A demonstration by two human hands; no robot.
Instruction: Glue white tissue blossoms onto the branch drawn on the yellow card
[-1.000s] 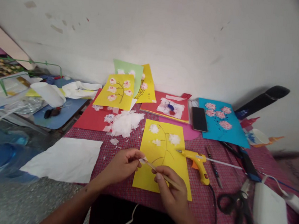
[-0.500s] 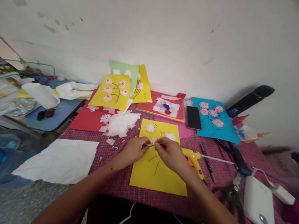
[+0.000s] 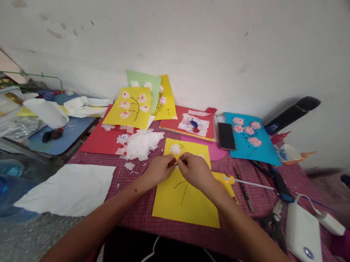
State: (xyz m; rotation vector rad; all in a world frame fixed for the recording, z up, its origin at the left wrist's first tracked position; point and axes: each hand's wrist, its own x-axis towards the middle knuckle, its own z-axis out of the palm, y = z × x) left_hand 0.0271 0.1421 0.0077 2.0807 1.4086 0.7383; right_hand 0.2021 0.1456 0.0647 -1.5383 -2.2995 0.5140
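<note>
Over the yellow sheet (image 3: 185, 209) my left hand (image 3: 161, 170) and my right hand (image 3: 196, 171) meet, fingertips pinched close together. Between them shows a small white piece of tissue paper (image 3: 176, 166), mostly hidden by the fingers. Drawn brown stems run across the sheet, and a white tissue flower (image 3: 175, 148) sits near its top left. Another white flower at the top right is largely covered by my right hand. To the left of my hands lies a heap of torn white tissue (image 3: 144, 144). A yellow glue gun (image 3: 226, 181) rests beside my right wrist.
Finished flower pictures, one on yellow card (image 3: 129, 107) and one on blue card (image 3: 248, 149), stand at the back. A phone (image 3: 226, 136), scissors (image 3: 273, 226) and a white power bank (image 3: 304, 234) are on the right. A white tissue sheet (image 3: 71, 189) overhangs the left edge.
My right hand has shifted slightly up and left, covering more of the upper-right flower. Both hands keep their fingertips together; less of the white piece shows between them.
</note>
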